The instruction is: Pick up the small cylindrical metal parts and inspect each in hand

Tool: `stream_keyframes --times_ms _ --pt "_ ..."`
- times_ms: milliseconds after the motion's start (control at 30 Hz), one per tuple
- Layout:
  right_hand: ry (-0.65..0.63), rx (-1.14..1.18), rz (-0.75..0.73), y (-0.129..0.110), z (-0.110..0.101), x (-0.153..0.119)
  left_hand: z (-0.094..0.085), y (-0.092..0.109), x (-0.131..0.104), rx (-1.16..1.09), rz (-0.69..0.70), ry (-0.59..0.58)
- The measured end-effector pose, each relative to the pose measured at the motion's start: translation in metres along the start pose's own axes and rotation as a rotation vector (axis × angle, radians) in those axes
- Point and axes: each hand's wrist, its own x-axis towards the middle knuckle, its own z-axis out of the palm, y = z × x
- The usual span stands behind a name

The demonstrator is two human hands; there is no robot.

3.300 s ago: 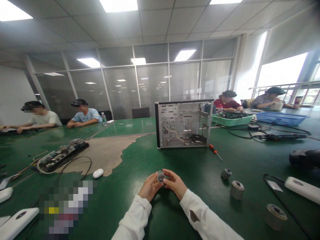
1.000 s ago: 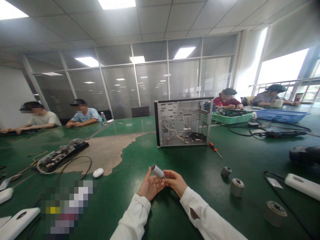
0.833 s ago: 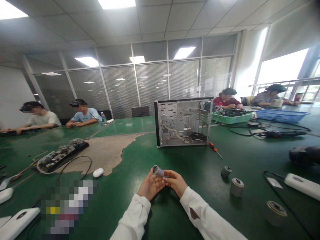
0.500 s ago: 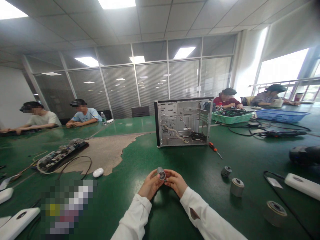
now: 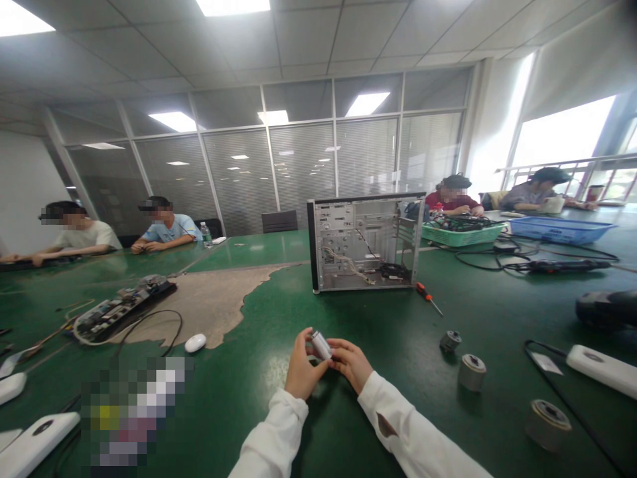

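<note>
A small silvery metal cylinder [image 5: 321, 345], much like a little motor, is held tilted above the green table between my two hands. My left hand [image 5: 301, 369] grips its upper left end, fingers bent around it. The fingertips of my right hand [image 5: 350, 363] close on its lower right end. To the right stand similar grey metal cylinders: a small one [image 5: 450, 341], a medium one [image 5: 472, 372] and a larger one [image 5: 548, 425]. Beyond my hands is an open computer case [image 5: 368, 245], standing upright with cables inside.
An orange-handled screwdriver [image 5: 428, 299] lies beside the case. A green basket [image 5: 462, 236] of cables and a blue basket [image 5: 562, 230] stand at the back right. At left lie a circuit assembly [image 5: 127, 309] and a white oval object [image 5: 196, 343]. Several people sit around the table.
The metal cylinder has turned from end-on to showing its side. My left hand has rotated and shifted slightly right; my right hand has barely moved.
</note>
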Motion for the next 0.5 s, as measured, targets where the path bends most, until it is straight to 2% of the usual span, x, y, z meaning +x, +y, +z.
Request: stream_keyframes --times_ms 167,400,500 --pt "0.048 0.020 0.025 -0.001 0.001 0.000 -0.002 0.007 -0.001 0.318 0.177 0.008" --pt "0.035 -0.017 0.118 -0.003 0.000 -0.005 -0.005 0.015 -0.002 0.739 0.315 -0.112" --pt "0.016 -0.035 0.125 -0.004 0.000 -0.006 -0.004 0.015 -0.003 0.846 0.369 -0.139"
